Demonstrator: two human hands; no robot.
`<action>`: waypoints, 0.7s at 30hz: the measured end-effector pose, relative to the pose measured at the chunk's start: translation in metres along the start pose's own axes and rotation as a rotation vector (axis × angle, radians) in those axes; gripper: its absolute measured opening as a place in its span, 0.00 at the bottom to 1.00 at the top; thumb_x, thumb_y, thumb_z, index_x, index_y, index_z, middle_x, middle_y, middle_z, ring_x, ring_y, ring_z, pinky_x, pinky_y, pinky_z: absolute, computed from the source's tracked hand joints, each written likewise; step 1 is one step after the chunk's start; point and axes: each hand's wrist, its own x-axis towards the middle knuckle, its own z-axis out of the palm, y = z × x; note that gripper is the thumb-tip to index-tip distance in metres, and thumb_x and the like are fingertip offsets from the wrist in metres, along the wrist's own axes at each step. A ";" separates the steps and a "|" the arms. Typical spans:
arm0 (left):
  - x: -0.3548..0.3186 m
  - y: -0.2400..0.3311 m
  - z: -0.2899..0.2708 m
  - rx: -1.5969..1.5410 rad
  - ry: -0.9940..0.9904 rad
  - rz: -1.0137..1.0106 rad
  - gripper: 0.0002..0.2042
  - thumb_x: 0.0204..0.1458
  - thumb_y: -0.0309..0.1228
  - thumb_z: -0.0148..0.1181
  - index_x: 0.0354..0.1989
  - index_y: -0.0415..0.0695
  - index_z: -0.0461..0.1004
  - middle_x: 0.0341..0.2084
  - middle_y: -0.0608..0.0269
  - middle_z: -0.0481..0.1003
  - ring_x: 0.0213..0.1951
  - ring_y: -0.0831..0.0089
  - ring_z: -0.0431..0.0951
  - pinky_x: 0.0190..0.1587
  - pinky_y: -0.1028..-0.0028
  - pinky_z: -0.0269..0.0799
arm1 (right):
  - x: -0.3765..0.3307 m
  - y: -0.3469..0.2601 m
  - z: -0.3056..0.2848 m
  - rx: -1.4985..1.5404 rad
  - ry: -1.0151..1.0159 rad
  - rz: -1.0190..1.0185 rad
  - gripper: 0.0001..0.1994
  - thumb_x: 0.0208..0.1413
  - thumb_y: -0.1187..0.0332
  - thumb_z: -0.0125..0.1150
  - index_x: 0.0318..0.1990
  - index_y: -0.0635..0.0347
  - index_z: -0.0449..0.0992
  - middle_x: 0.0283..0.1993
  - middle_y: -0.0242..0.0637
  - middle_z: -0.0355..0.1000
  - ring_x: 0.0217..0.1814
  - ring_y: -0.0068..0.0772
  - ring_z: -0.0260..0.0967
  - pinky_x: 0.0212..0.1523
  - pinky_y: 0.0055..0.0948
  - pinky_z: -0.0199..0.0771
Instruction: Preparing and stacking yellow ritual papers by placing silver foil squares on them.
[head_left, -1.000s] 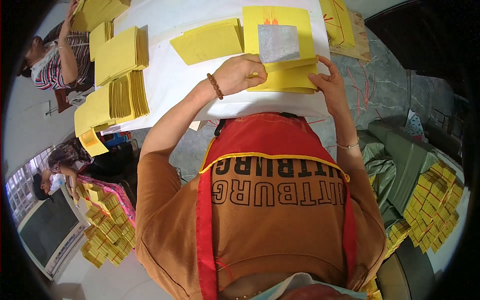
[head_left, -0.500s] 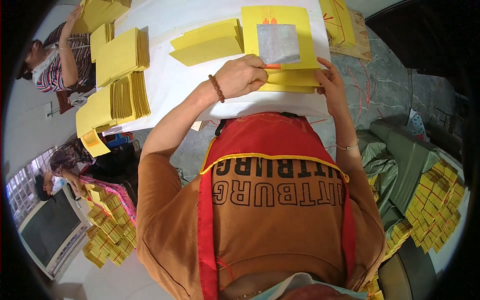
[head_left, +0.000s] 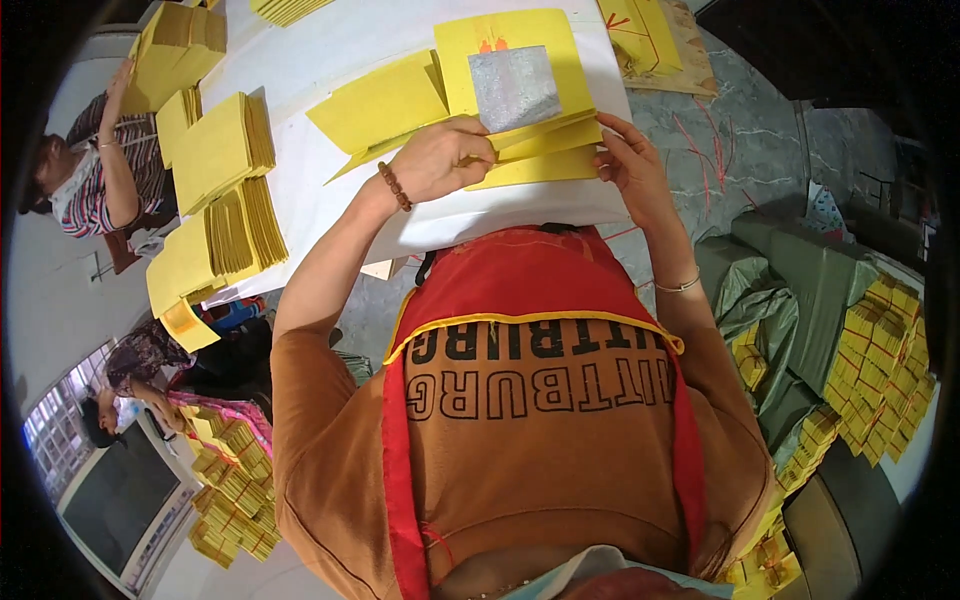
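Pinched in my left hand [head_left: 440, 158], the near yellow flap [head_left: 548, 136] stands higher than a moment ago beside my spread right hand [head_left: 636, 168], seemingly not yet creased flat.

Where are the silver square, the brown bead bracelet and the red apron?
Silver square [head_left: 515, 88], head view: middle of its shiny face.
Brown bead bracelet [head_left: 394, 186], head view: its middle beads.
Red apron [head_left: 530, 278], head view: middle of its front cloth.

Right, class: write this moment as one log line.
left hand: pinching yellow paper | right hand: at paper's right edge | silver square: on paper
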 end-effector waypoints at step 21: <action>0.001 -0.010 -0.005 -0.114 -0.030 -0.055 0.05 0.44 0.25 0.51 0.29 0.38 0.70 0.26 0.60 0.70 0.29 0.68 0.72 0.31 0.73 0.67 | 0.006 -0.001 -0.001 -0.563 0.024 -0.395 0.31 0.44 0.63 0.65 0.58 0.56 0.62 0.57 0.38 0.61 0.51 0.26 0.61 0.47 0.27 0.63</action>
